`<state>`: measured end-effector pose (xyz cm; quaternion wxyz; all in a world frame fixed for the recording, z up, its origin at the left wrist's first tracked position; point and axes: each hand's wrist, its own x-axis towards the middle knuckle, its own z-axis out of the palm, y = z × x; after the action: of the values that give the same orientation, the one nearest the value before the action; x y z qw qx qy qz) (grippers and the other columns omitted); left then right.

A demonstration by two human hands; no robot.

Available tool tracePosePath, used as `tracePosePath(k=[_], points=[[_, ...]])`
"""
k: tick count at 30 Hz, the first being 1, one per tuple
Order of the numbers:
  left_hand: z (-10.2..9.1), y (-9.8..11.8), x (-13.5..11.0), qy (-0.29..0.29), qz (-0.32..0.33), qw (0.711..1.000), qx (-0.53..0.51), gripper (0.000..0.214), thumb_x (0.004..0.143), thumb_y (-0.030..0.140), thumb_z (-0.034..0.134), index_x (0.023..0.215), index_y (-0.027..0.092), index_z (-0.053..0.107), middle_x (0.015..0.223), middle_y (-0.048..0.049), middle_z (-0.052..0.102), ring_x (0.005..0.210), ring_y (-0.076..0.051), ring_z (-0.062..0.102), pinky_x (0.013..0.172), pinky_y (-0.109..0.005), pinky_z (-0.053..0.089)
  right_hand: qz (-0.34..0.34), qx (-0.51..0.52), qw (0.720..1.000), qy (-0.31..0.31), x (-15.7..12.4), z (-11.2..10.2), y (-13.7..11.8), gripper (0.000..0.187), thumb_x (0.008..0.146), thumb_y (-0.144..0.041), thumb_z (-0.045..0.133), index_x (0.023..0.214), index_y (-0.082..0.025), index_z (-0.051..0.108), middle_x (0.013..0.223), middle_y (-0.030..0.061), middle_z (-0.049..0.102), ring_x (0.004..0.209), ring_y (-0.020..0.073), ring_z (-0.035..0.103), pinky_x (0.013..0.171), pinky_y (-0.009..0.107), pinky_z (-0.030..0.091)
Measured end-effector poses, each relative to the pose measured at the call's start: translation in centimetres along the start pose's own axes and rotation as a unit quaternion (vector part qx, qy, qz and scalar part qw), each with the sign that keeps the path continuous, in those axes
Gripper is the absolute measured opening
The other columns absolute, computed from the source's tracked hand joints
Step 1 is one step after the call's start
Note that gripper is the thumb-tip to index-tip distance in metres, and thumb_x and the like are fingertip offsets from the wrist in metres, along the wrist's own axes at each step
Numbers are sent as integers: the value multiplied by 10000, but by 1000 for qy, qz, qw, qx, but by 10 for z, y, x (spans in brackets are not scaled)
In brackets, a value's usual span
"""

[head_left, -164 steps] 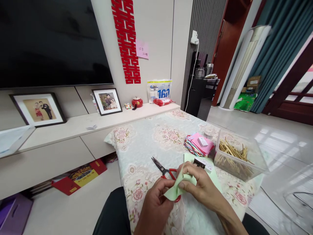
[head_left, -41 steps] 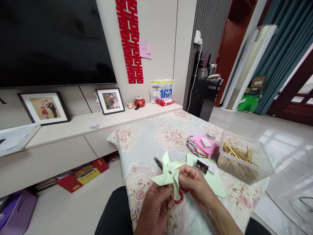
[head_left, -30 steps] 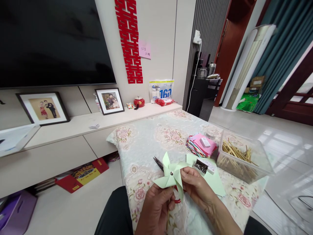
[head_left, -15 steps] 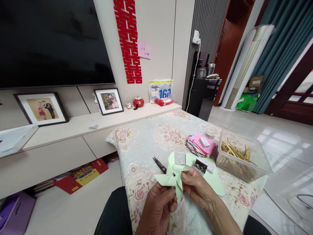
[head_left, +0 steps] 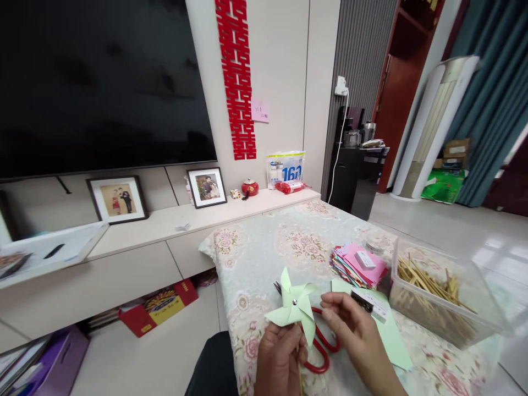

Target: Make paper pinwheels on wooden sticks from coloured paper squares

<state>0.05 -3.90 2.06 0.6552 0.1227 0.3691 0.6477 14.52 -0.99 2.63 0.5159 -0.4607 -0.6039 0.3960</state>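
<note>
A pale green paper pinwheel (head_left: 295, 303) with a silver pin at its centre stands above the table on a thin stick. My left hand (head_left: 282, 352) is closed around the stick just below the blades. My right hand (head_left: 355, 330) is apart from the pinwheel on its right, fingers loosely bent and thumb apart, with nothing visible in it. Behind the pinwheel lie scissors with red handles (head_left: 319, 363), their dark tips showing at its upper left. A small box of pins (head_left: 363, 301) sits on green paper sheets (head_left: 394, 338), partly hidden by my right hand.
A clear plastic bin (head_left: 437, 319) of thin wooden sticks stands at the table's right. Left of it lies a stack of coloured paper (head_left: 350, 269) with a small white box (head_left: 365, 260) on top. A floral tablecloth (head_left: 256, 297) covers the table; a long cabinet (head_left: 140, 264) runs behind.
My right hand has let go of the pinwheel's blade and moved right. My left hand still holds the stick. The scissors' red handles have come into view, and the camera has turned left.
</note>
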Motion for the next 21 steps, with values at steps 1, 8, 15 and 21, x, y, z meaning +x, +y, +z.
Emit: tracePosePath(k=[1, 8, 15, 21], points=[[0, -2, 2, 7, 1, 1000, -6, 340, 512, 221, 902, 793, 154, 723, 628, 8, 626, 538, -92, 498, 487, -195, 384, -65, -69, 995, 13, -3, 2, -1, 236, 874, -398, 664, 1022, -215, 674, 909, 61, 724, 824, 221, 685, 750, 317, 537], [-7, -26, 20, 30, 11, 999, -2, 397, 443, 339, 905, 750, 168, 720, 522, 19, 543, 474, -113, 477, 455, -224, 365, -306, -300, 903, 37, -10, 13, 12, 357, 913, -230, 583, 1267, -212, 542, 989, 82, 738, 812, 215, 724, 689, 287, 579], [-7, -42, 26, 13, -17, 1000, -3, 422, 409, 434, 909, 678, 187, 699, 463, 14, 526, 386, -95, 407, 431, -242, 302, -343, -373, 857, 91, -7, 17, 27, 318, 946, -251, 527, 1250, -159, 523, 964, 119, 746, 824, 251, 734, 724, 339, 553], [0, -44, 22, -5, -16, 999, -33, 519, 379, 432, 940, 785, 176, 744, 592, -51, 661, 428, -119, 482, 463, -257, 330, -342, -392, 846, 118, -5, 17, 26, 168, 960, -293, 514, 1086, -195, 567, 796, 70, 722, 694, 236, 705, 679, 341, 502]])
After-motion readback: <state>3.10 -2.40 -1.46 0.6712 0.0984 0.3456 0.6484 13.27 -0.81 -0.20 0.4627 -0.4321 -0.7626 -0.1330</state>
